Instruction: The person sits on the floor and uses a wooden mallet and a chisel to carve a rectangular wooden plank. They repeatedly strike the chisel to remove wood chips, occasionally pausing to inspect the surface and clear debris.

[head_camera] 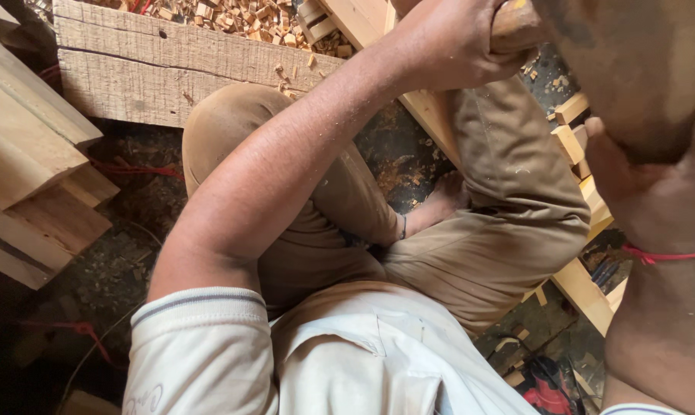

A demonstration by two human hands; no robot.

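Two hands work at the top right of the view. The left hand (459, 42), its forearm stretched up across the middle of the picture, is wrapped tight around a rounded wooden handle (516, 27); the fingers curl fully over it, so this grip is closed on the handle. Only a short brown stretch of the handle shows, running out toward the top edge, and what lies at its far end is out of view.

The right hand (631, 192) sits very close to the camera at the right edge, large and blurred. A red thread bracelet (658, 255) circles its wrist. Whether this grip is closed on anything I cannot tell, since the fingers are hidden.

Just under both hands lies a pale wooden frame piece (585, 288) with short cross blocks, slanting from the top centre down to the lower right, passing beneath the person's bent knee in khaki trousers (509, 223). The person sits cross-legged on the floor (132, 261), which is dark and strewn with sawdust.

Farther out, a rough thick plank (170, 65) lies across the top left, with a heap of small wood chips (240, 15) behind it. Stacked timber pieces (32, 169) rest at the left edge.
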